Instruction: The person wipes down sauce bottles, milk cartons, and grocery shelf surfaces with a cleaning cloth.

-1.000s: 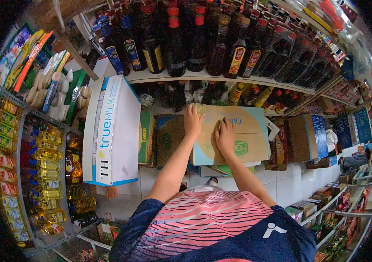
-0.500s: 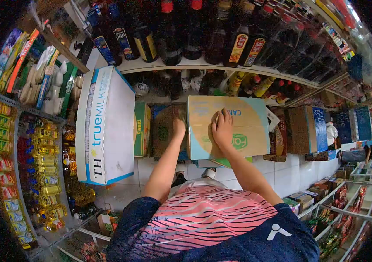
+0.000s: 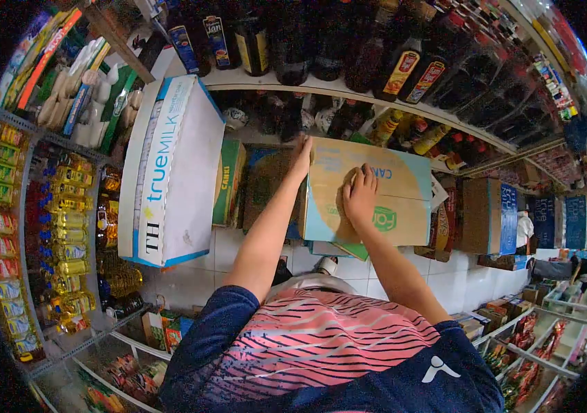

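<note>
A tan cardboard box [image 3: 403,182] with light blue corners and a green printed logo lies in front of me, its top face up. My right hand [image 3: 361,196] rests on that top, fingers stretched out and a little apart. Along the box's far left edge is my left hand [image 3: 301,164], its visible fingers extended against the corner; part of it is hidden by the angle. To the left of that hand sit a dark box [image 3: 266,186] and a green and yellow carton [image 3: 227,182].
A large white and blue milk carton [image 3: 190,179] stands at left. Dark bottles [image 3: 252,45] line the shelf ahead, with yellow oil bottles [image 3: 69,237] racked further left. More boxes [image 3: 483,217] extend right along the tiled floor [image 3: 348,268]. Another person [image 3: 582,272] is at far right.
My left hand has moved forward and right, from beside the box to its far left corner. My right hand stays on top. The whole view has shifted slightly.
</note>
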`<state>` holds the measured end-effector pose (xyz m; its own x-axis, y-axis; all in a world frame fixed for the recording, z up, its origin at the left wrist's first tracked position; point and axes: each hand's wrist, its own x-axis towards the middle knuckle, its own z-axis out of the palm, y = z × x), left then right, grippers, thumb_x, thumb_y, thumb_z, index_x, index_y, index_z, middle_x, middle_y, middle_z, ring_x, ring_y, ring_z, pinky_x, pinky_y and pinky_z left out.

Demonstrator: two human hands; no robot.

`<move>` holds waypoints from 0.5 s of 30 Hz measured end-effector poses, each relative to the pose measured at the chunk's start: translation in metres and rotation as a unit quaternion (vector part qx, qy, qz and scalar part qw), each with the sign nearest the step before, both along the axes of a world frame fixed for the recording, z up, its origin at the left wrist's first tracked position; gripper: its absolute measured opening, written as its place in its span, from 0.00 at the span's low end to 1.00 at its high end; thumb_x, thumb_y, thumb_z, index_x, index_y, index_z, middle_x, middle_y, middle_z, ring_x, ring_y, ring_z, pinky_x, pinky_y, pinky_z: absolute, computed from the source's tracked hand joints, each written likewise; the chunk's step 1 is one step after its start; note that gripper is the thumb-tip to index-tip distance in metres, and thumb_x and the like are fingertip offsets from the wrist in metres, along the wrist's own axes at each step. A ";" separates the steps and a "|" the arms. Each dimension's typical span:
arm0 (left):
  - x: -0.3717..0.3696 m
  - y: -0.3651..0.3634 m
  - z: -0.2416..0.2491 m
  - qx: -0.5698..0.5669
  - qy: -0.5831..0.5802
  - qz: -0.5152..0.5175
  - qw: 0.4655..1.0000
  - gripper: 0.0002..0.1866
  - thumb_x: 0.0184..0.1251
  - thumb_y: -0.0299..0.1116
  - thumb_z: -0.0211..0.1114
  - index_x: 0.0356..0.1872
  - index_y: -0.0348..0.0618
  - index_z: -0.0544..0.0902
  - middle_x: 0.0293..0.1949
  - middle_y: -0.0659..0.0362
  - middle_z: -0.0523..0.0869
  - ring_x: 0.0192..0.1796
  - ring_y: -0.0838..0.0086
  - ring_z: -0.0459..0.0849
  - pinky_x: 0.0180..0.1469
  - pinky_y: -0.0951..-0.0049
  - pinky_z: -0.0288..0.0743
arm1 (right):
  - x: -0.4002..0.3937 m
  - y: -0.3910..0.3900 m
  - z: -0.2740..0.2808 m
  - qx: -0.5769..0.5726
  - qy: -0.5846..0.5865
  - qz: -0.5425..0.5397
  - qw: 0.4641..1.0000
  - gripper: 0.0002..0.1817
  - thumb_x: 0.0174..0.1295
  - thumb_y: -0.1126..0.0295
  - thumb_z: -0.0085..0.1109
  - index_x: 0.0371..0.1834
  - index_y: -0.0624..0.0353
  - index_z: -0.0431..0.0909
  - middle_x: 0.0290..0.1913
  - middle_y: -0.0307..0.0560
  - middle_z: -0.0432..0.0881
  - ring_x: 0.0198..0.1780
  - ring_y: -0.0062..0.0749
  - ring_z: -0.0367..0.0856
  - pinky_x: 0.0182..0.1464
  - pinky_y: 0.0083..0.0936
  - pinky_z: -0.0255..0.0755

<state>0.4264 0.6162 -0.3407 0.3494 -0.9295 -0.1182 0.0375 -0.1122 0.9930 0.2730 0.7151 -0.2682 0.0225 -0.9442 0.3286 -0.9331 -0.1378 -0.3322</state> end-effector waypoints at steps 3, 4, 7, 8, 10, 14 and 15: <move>0.013 0.029 -0.021 0.182 0.078 -0.095 0.976 0.32 0.57 0.57 0.46 0.52 0.38 0.68 0.53 0.48 0.67 0.56 0.62 0.65 0.55 0.65 0.58 | 0.000 0.002 0.008 0.010 0.005 0.009 1.000 0.22 0.52 0.65 0.44 0.51 0.62 0.62 0.57 0.56 0.59 0.59 0.48 0.54 0.61 0.41 0.44; 0.013 0.050 -0.025 0.209 0.056 -0.083 0.973 0.30 0.57 0.56 0.46 0.50 0.38 0.70 0.51 0.49 0.70 0.54 0.62 0.68 0.54 0.65 0.59 | -0.001 0.003 0.007 0.012 0.002 0.008 1.000 0.22 0.52 0.65 0.44 0.51 0.62 0.62 0.57 0.56 0.59 0.59 0.48 0.54 0.61 0.41 0.44; 0.012 0.106 -0.052 0.173 0.059 -0.095 0.979 0.28 0.59 0.53 0.45 0.49 0.38 0.71 0.45 0.52 0.74 0.48 0.65 0.71 0.50 0.66 0.62 | 0.000 0.002 0.006 -0.004 0.006 0.012 1.000 0.22 0.52 0.65 0.44 0.50 0.62 0.62 0.56 0.55 0.59 0.59 0.48 0.54 0.61 0.40 0.44; 0.013 0.122 -0.064 0.155 0.063 -0.101 0.981 0.27 0.60 0.52 0.45 0.48 0.38 0.71 0.43 0.53 0.75 0.46 0.66 0.72 0.48 0.67 0.64 | 0.001 0.003 0.009 0.004 -0.003 0.006 1.000 0.22 0.52 0.65 0.44 0.50 0.62 0.62 0.57 0.55 0.59 0.59 0.47 0.54 0.61 0.40 0.44; 0.013 0.129 -0.049 0.140 0.063 -0.107 0.982 0.26 0.61 0.51 0.44 0.48 0.38 0.71 0.40 0.55 0.77 0.43 0.67 0.74 0.47 0.68 0.65 | 0.002 0.003 0.006 0.014 -0.015 -0.001 1.000 0.22 0.52 0.65 0.44 0.51 0.63 0.61 0.57 0.55 0.59 0.60 0.47 0.54 0.62 0.40 0.44; -0.004 0.083 0.048 0.216 0.249 0.021 0.944 0.27 0.59 0.56 0.44 0.44 0.43 0.73 0.32 0.58 0.75 0.36 0.69 0.73 0.42 0.72 0.65 | -0.003 -0.001 -0.004 0.005 0.012 -0.003 1.000 0.25 0.50 0.62 0.46 0.52 0.62 0.62 0.58 0.55 0.58 0.61 0.48 0.53 0.62 0.43 0.43; 0.006 0.056 0.004 0.190 0.293 -0.053 0.935 0.26 0.59 0.54 0.46 0.45 0.41 0.71 0.36 0.56 0.74 0.39 0.69 0.72 0.43 0.71 0.64 | -0.003 0.000 -0.004 -0.003 0.015 0.000 1.000 0.25 0.50 0.62 0.46 0.52 0.62 0.62 0.58 0.55 0.58 0.61 0.47 0.53 0.62 0.43 0.43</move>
<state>0.4325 0.6718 -0.3363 0.0285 -0.8078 -0.5888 0.5323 -0.4863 0.6929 0.2700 0.7152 -0.2727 0.0333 -0.9422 0.3333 -0.9428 -0.1403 -0.3024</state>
